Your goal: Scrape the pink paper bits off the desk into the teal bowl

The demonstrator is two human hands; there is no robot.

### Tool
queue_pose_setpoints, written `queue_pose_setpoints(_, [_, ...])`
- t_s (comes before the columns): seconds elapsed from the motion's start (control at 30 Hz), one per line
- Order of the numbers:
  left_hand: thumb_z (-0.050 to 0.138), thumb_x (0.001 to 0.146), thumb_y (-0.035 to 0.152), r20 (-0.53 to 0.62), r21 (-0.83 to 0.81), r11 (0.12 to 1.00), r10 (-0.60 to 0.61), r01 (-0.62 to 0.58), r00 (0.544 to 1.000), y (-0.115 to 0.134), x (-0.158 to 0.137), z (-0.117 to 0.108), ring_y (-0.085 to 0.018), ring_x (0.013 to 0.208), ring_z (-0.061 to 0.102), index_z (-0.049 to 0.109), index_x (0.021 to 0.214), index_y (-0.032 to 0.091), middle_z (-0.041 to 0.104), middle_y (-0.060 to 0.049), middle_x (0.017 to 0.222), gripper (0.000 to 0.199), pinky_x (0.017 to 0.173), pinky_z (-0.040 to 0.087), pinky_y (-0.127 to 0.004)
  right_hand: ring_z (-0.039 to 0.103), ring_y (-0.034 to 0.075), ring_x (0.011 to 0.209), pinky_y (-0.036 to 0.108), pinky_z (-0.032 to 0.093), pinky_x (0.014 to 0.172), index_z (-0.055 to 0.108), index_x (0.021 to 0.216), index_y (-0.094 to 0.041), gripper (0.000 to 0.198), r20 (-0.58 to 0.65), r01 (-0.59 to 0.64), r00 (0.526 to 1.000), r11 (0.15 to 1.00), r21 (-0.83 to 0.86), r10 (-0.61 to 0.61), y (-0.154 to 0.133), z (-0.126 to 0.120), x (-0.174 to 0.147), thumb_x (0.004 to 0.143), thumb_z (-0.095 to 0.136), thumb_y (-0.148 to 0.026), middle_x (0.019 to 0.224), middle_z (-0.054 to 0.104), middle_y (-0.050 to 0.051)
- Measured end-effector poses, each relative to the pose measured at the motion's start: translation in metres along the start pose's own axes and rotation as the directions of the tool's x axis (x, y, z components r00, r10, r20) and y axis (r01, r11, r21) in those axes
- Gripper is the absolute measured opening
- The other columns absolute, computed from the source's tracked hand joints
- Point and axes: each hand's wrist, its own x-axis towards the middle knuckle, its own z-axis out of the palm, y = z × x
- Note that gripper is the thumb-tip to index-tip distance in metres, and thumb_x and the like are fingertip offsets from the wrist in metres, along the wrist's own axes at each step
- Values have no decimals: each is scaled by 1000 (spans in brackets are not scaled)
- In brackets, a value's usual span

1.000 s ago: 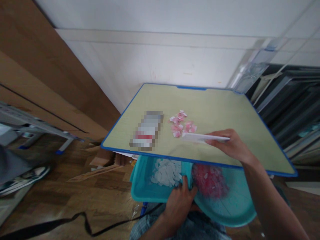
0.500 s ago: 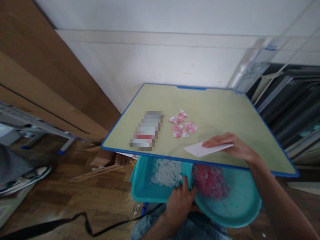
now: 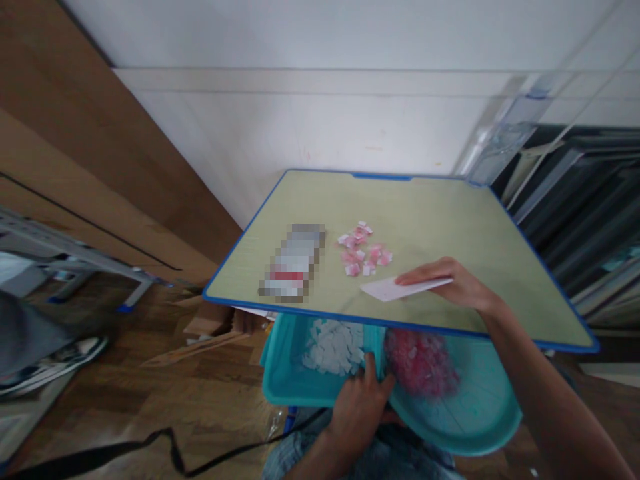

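My right hand [image 3: 453, 285] holds a flat white card [image 3: 395, 289] over the front of the green table [image 3: 450, 220], just right of a small heap of pink paper bits [image 3: 363, 249]. My left hand [image 3: 361, 408] grips the rims of two teal containers held under the table's front edge: a rectangular tub [image 3: 285, 383] with white paper bits [image 3: 334, 345] and a round bowl [image 3: 480, 413] with pink bits [image 3: 421, 361].
A blurred-out rectangular object [image 3: 293, 261] lies on the table left of the pink heap. A white wall stands behind, brown panels at left, dark framed panels at right. A black strap [image 3: 150, 443] crosses the wooden floor.
My right hand drew the white card back toward the table's front edge, then shifted it slightly left toward the pink heap. My left hand and the containers stayed put.
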Motion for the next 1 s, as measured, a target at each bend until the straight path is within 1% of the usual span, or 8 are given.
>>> queue_pose_setpoints(0.2, [54,68,57,14,7,1000,-8,8,1000,0,0,-1,-26,84,62,43,122,31,35,-21,133,61,67,51,-39,64,22,94,31,50,80,69,100,-18,36,42,19,999,998,56,-21,-5,-15,-18,81,51,-43,100,69,10])
queue_pose_setpoints(0.27, [56,67,57,15,9,1000,-13,13,1000,0,0,-1,-26,85,62,43,122,31,36,-20,133,62,68,51,-38,63,21,96,33,49,82,69,99,-19,33,41,55,997,995,89,-59,-5,-12,-11,82,52,-41,99,69,10])
queue_pose_setpoints(0.37, [58,66,55,-1,5,1000,-21,21,1000,0,1,0,-26,86,62,44,122,30,35,-20,133,63,69,51,-38,61,21,99,36,47,87,70,94,-19,28,51,163,984,977,137,-171,-4,0,10,81,55,-39,94,71,10])
queue_pose_setpoints(0.47, [60,65,55,3,-2,1000,-19,19,1000,-1,3,2,-26,85,62,44,121,30,35,-21,133,64,68,51,-37,61,20,99,37,44,89,71,92,-19,28,132,221,961,962,161,-242,1,9,29,82,53,-39,91,71,11])
queue_pose_setpoints(0.57, [63,62,54,26,3,1000,-25,25,999,-1,4,3,-27,85,62,44,121,29,36,-22,132,67,67,52,-38,63,20,95,38,41,91,71,90,-19,32,214,215,944,961,175,-250,6,8,33,83,50,-42,91,71,12])
queue_pose_setpoints(0.7, [65,62,53,24,7,1000,-31,30,999,-1,3,1,-27,86,62,44,122,30,35,-21,133,68,69,51,-38,64,21,92,39,35,94,72,87,-19,37,285,150,938,972,179,-197,11,-12,17,80,50,-48,91,71,12])
queue_pose_setpoints(0.9, [62,65,52,44,16,999,-28,27,999,1,2,-3,-26,86,62,43,123,30,35,-22,133,64,69,51,-38,63,23,95,41,31,98,73,86,-19,45,394,-49,919,992,119,-2,11,-51,-16,76,50,-56,92,71,11])
queue_pose_setpoints(1.0, [61,66,52,52,18,999,-43,42,998,2,1,-5,-27,86,61,44,123,30,33,-23,135,64,69,51,-38,63,24,94,40,32,98,73,84,-18,47,397,-108,916,988,109,57,10,-65,-29,73,52,-59,91,71,11])
